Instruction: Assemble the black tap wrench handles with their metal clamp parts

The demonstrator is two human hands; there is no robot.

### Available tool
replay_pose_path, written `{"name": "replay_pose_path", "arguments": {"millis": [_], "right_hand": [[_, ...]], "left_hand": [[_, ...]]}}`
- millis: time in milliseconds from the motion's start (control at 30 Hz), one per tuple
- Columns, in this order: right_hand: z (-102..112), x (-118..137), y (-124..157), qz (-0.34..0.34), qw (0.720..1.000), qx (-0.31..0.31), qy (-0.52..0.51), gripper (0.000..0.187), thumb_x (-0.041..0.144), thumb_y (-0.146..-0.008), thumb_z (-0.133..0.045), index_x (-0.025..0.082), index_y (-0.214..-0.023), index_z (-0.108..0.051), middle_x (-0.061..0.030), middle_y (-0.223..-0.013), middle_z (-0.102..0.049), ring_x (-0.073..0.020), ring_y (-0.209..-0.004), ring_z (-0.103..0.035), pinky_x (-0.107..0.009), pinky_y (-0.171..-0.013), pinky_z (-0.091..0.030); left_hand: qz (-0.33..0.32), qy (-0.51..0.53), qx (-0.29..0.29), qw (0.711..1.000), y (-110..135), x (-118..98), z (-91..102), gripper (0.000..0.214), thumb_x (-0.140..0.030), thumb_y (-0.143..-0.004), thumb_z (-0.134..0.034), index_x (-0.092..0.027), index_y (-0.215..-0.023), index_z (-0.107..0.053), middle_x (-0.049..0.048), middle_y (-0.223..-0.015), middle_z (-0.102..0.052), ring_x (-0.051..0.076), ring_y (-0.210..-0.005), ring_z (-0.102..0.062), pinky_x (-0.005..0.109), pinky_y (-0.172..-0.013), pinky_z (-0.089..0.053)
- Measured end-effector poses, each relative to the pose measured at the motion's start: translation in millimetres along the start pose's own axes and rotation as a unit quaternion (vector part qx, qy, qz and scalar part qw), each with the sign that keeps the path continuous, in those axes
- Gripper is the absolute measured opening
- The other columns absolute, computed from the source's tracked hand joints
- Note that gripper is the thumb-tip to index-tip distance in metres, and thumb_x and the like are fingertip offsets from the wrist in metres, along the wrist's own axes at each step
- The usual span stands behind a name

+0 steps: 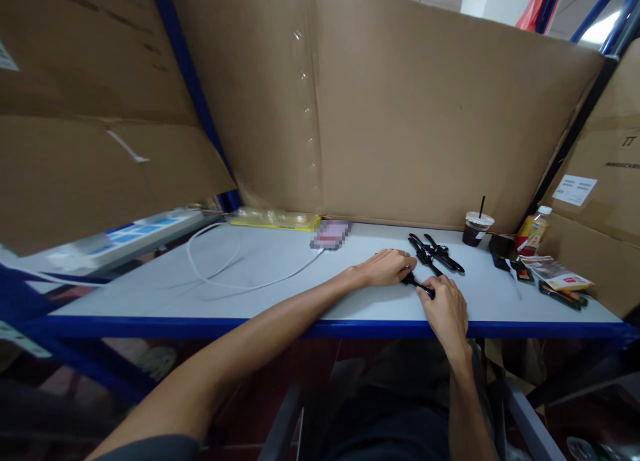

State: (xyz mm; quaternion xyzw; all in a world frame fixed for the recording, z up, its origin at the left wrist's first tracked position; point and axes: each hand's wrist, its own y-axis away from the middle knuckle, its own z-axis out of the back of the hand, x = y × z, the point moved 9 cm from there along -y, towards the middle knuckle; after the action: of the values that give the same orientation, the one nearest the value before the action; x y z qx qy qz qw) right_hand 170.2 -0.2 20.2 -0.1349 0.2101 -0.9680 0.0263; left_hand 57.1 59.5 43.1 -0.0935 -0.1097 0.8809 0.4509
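My left hand (389, 267) is closed on one end of a slim black object (418, 284), low over the white tabletop. My right hand (446, 309) grips the other end with thumb and fingers. Much of the object is hidden by my fingers, and its kind cannot be made out. Just behind my hands lie similar long black pieces (443, 256), side by side and slanting on the table. They look hard and glossy, with small fittings near their middle.
A phone (331, 234) on a white cable (270, 285) lies left of my hands. At the right stand a lidded drink cup (474, 229), a bottle (533, 232), a black tray (502, 249) and packets (557, 273). Cardboard walls (425, 114) enclose the blue-edged table (165, 294); a power strip (135, 238) sits left.
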Motion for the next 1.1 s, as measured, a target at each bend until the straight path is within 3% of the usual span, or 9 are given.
{"name": "replay_pose_path", "arguments": {"millis": [367, 567, 767, 933, 1100], "right_hand": [[0, 0, 0, -0.006, 1.000, 0.011, -0.008, 0.012, 0.030, -0.097, -0.062, 0.023, -0.098, -0.071, -0.0057, -0.105, -0.069, -0.0223, -0.102, -0.061, -0.031, -0.083, -0.040], [3, 3, 1, -0.007, 1.000, 0.016, -0.003, 0.013, 0.031, -0.098, -0.062, 0.022, -0.100, -0.072, -0.0058, -0.106, -0.069, -0.0226, -0.104, -0.061, -0.031, -0.082, -0.040], [2, 3, 0, -0.004, 1.000, 0.021, 0.004, 0.014, 0.031, -0.098, -0.061, 0.022, -0.101, -0.072, -0.0061, -0.107, -0.069, -0.0231, -0.104, -0.062, -0.032, -0.084, -0.040], [-1, 0, 0, -0.006, 1.000, 0.011, -0.008, 0.013, 0.032, -0.098, -0.062, 0.023, -0.099, -0.071, -0.0054, -0.106, -0.068, -0.0229, -0.104, -0.061, -0.031, -0.083, -0.040], [-1, 0, 0, 0.001, 1.000, 0.002, -0.002, 0.012, 0.030, -0.097, -0.062, 0.023, -0.097, -0.071, -0.0056, -0.104, -0.068, -0.0221, -0.101, -0.061, -0.031, -0.082, -0.040]], "left_hand": [[0.006, -0.023, 0.029, 0.999, 5, 4, 6.4, 0.036, -0.010, -0.080, -0.049, -0.023, -0.106, -0.070, 0.0062, -0.100, -0.070, 0.020, -0.083, -0.063, 0.030, -0.065, -0.038], [0.008, -0.028, 0.021, 0.999, 5, 5, 7.0, 0.018, -0.020, -0.093, -0.051, -0.022, -0.098, -0.068, 0.0057, -0.098, -0.068, 0.018, -0.082, -0.063, 0.028, -0.065, -0.037], [0.039, -0.056, 0.004, 0.998, 1, 6, 2.9, 0.021, -0.027, -0.099, -0.049, -0.018, -0.092, -0.066, 0.0074, -0.096, -0.069, 0.019, -0.081, -0.064, 0.028, -0.064, -0.038], [0.057, -0.037, -0.014, 0.998, -1, 7, -2.1, 0.028, -0.021, -0.096, -0.048, -0.021, -0.119, -0.064, 0.0075, -0.097, -0.072, 0.019, -0.078, -0.064, 0.029, -0.066, -0.041], [0.031, -0.007, -0.012, 0.999, -2, 6, -3.4, 0.023, -0.016, -0.092, -0.045, -0.021, -0.095, -0.068, 0.0051, -0.089, -0.071, 0.018, -0.078, -0.063, 0.029, -0.067, -0.040]]}}
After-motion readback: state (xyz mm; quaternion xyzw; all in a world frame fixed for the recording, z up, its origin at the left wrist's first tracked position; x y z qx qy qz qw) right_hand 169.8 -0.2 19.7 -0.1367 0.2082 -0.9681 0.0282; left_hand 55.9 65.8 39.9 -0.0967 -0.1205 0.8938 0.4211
